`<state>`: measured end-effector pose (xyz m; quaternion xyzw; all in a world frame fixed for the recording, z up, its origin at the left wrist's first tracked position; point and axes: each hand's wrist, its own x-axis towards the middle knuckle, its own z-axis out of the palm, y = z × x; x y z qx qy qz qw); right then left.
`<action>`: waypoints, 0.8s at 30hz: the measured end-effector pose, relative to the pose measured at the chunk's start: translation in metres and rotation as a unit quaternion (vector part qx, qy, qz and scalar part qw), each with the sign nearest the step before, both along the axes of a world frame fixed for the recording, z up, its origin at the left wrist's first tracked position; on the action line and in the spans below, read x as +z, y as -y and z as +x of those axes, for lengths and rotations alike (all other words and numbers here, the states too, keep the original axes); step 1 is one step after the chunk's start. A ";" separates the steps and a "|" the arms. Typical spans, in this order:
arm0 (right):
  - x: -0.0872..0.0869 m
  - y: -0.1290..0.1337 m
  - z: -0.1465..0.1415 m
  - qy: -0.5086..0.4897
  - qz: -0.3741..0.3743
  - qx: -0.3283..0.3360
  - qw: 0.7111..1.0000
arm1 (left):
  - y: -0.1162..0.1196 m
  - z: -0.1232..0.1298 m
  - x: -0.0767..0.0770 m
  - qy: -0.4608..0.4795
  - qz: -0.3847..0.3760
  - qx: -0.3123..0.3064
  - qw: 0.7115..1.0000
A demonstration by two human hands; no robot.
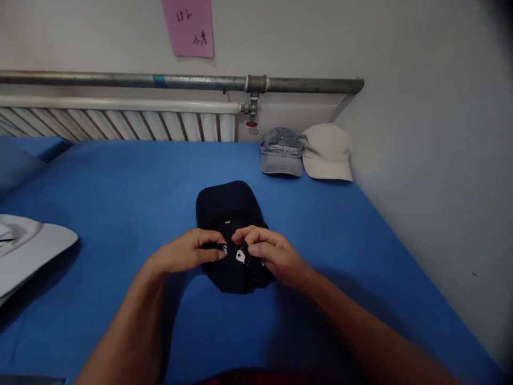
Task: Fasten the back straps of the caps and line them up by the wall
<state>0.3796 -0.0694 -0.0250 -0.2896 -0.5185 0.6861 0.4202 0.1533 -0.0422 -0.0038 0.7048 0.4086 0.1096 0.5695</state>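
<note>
Head view, the only one. A dark cap (pixel 226 200) lies on a blue surface (pixel 140 176), near the middle, directly in front of the person. Its brim points away, toward the wall; the back of the cap, with its strap (pixel 214 246), faces the person.

Left hand (pixel 188 250): thumb and forefinger nearly together, pinching the strap from the left, a small shiny buckle (pixel 225 249) showing at the fingertips. Right hand (pixel 276 252): in from the other side, fingers curled, thumb close to forefinger, apparently with hold of the strap's other end. Exact grip hidden by the fingers. Between the hands, a small pale patch (pixel 240 256); tag, print or metal, cannot tell.

Step in hand, as I judge it: working the strap at the buckle. Whether it is being fastened, loosened or undone cannot be told. Next move seems to call for the left keeping the buckle steady while the right guides its end with a fine pinch; soft strap, likely to fold or slip.

Round about: grey-blue cap (pixel 281 152) and beige cap (pixel 326 151) side by side at the far right, brims toward the person. White cap (pixel 50 246) cut off by the left edge. Radiator (pixel 132 125) behind; pink note (pixel 192 29) on the wall above.
</note>
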 end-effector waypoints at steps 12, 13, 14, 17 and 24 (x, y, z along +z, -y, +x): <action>0.013 0.004 -0.005 0.171 0.041 -0.029 0.984 | 0.002 0.000 0.005 0.094 -0.088 0.016 0.992; 0.012 0.004 -0.005 0.177 0.049 -0.029 0.983 | 0.002 0.001 0.005 0.091 -0.085 0.019 0.992; 0.011 0.003 -0.005 0.184 0.056 -0.028 0.981 | 0.002 0.001 0.004 0.082 -0.081 0.015 0.993; 0.008 0.003 -0.003 0.206 0.090 -0.019 0.974 | 0.003 0.003 0.003 0.032 -0.063 -0.021 0.997; 0.013 0.008 -0.002 0.307 0.173 0.018 0.935 | 0.005 0.010 0.000 -0.030 0.070 -0.017 0.997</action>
